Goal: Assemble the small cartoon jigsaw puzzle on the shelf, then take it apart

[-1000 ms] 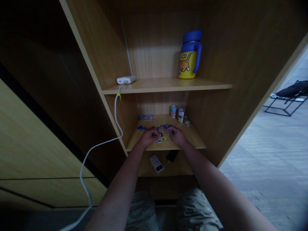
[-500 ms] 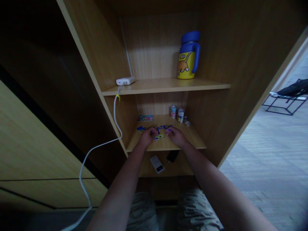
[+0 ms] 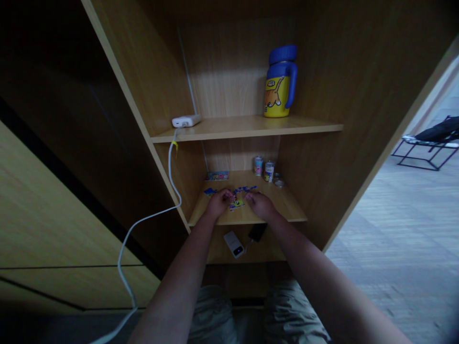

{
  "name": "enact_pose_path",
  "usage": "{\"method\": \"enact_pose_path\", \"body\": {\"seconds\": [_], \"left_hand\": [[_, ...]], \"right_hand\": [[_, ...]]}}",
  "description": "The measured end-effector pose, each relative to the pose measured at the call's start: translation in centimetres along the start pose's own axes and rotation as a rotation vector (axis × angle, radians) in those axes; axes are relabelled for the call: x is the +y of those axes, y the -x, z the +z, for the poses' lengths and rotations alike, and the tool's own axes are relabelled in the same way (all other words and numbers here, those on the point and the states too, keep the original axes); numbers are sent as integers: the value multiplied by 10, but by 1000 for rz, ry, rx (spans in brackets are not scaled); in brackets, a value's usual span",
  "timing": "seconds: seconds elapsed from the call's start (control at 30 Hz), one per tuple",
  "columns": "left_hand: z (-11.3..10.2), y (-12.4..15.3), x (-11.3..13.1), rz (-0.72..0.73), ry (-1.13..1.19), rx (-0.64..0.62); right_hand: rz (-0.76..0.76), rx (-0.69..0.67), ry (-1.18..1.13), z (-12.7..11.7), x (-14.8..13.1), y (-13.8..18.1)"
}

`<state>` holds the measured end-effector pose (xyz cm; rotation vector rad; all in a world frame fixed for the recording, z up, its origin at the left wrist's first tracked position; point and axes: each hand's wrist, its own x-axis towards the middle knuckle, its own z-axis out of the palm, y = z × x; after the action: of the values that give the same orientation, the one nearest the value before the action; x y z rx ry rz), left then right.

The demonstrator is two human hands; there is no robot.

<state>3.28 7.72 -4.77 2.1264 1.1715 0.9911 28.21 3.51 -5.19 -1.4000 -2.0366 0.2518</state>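
Observation:
Small jigsaw pieces lie on the middle shelf (image 3: 272,208) in front of me. A yellow joined section (image 3: 237,204) sits between my hands, with a strip of blue pieces (image 3: 245,189) behind it. My left hand (image 3: 218,202) is at the section's left side, fingers curled and pinched together; whatever they hold is too small to make out. Opposite it, my right hand (image 3: 261,205) is closed at the fingertips near the section's right edge, and its contents are hidden too. More blue pieces (image 3: 209,191) rest beyond the left hand.
A colourful picture card (image 3: 217,176) lies at the back left. Two small cans (image 3: 258,166) and metal lids (image 3: 278,183) stand back right. Above are a blue-yellow jug (image 3: 279,83) and a white device (image 3: 186,121) with a cable (image 3: 143,218). Below lie a power bank (image 3: 233,242) and phone (image 3: 257,232).
My right hand has shifted slightly left, towards the yellow section, and the blue bit seen at its fingertips no longer shows. My left hand has barely moved.

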Motion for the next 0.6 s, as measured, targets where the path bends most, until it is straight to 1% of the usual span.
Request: {"method": "enact_pose_path", "body": {"seconds": [0.17, 0.33, 0.5, 0.6], "left_hand": [[0, -1, 0, 9, 20, 31], [0, -3, -1, -23, -2, 85], [-4, -1, -2, -83, -62, 143], [-4, -2, -2, -114, -101, 145]], "right_hand": [[-13, 33, 3, 2, 0, -1], [-14, 50, -13, -2, -4, -1], [75, -23, 55, -9, -12, 3], [113, -67, 117, -12, -16, 4]]}}
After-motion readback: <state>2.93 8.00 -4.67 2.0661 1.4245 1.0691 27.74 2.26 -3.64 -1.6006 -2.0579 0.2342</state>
